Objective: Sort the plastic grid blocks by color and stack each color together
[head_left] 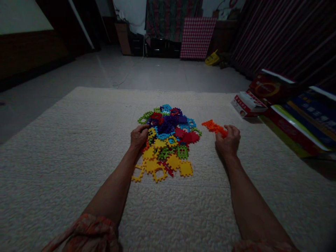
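Note:
A heap of toothed plastic building tiles (168,127) in purple, red, blue, green and yellow lies on the cream quilted mat. At the heap's left edge rests my left hand (139,137), its fingers curled against the tiles beside a yellow window tile (151,133). What those fingers hold, if anything, is hidden. To the right of the heap, my right hand (229,140) pinches the near end of a small cluster of orange building tiles (212,126). Solid and open-framed yellow tiles (186,168) spread along the heap's near side.
The quilted mat (78,140) lies beneath everything. A red-and-white box (248,105) and several larger colourful cartons (312,115) stand at the right. Beyond the mat is a tiled floor (160,73), with a cabinet (157,47) and a checked cloth (196,38) at the back.

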`<action>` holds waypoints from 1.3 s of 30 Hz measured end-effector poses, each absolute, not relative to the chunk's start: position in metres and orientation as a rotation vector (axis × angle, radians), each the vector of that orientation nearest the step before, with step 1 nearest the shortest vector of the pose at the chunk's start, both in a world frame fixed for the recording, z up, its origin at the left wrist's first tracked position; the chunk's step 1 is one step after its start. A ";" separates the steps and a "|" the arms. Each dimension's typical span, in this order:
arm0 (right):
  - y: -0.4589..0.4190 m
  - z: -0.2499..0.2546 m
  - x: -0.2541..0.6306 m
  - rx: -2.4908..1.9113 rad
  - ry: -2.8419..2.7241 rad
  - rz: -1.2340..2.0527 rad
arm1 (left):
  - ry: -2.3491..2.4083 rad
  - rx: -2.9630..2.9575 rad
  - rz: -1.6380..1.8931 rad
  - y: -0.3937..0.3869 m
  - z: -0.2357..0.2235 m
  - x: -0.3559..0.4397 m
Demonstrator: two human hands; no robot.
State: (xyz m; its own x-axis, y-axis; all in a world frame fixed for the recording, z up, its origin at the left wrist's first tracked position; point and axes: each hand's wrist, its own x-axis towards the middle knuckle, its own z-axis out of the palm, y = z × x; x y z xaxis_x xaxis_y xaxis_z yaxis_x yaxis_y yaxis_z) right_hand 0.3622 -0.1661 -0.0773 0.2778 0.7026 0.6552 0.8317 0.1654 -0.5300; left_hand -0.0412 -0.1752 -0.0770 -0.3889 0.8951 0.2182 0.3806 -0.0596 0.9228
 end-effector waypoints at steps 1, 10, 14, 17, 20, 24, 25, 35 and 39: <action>-0.170 -0.074 0.350 -1.530 -1.498 -0.163 | 1.719 1.313 1.484 -0.176 -0.076 -0.041; -0.227 -0.035 0.189 -0.835 -2.165 0.211 | 1.220 0.709 1.749 -0.176 -0.063 -0.048; -0.232 -0.026 0.135 -0.801 -2.439 0.320 | 1.179 0.669 1.773 -0.174 -0.063 -0.048; -0.231 -0.022 0.110 -0.897 -2.590 0.292 | 1.180 0.669 1.765 -0.171 -0.064 -0.047; -0.232 -0.020 0.098 -1.015 -2.666 0.216 | 1.188 0.652 1.754 -0.169 -0.065 -0.047; -0.233 -0.018 0.092 -1.123 -2.708 0.192 | 1.175 0.608 1.751 -0.170 -0.062 -0.048; -0.233 -0.018 0.091 -1.128 -2.710 0.205 | 1.171 0.596 1.752 -0.171 -0.061 -0.049; -0.212 -0.016 0.166 -0.952 -2.198 0.217 | 1.148 0.588 1.770 -0.172 -0.062 -0.049; -0.178 -0.034 0.260 -1.411 -1.918 0.054 | 1.192 0.637 1.758 -0.171 -0.063 -0.048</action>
State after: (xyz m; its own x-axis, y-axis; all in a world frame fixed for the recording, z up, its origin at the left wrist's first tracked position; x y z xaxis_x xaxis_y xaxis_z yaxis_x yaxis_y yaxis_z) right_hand 0.2600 -0.1779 -0.0342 -0.1199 0.8386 0.5314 0.8071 0.3940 -0.4397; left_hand -0.0483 -0.1710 -0.0632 -0.4703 0.8802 -0.0642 -0.3855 -0.1395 0.9121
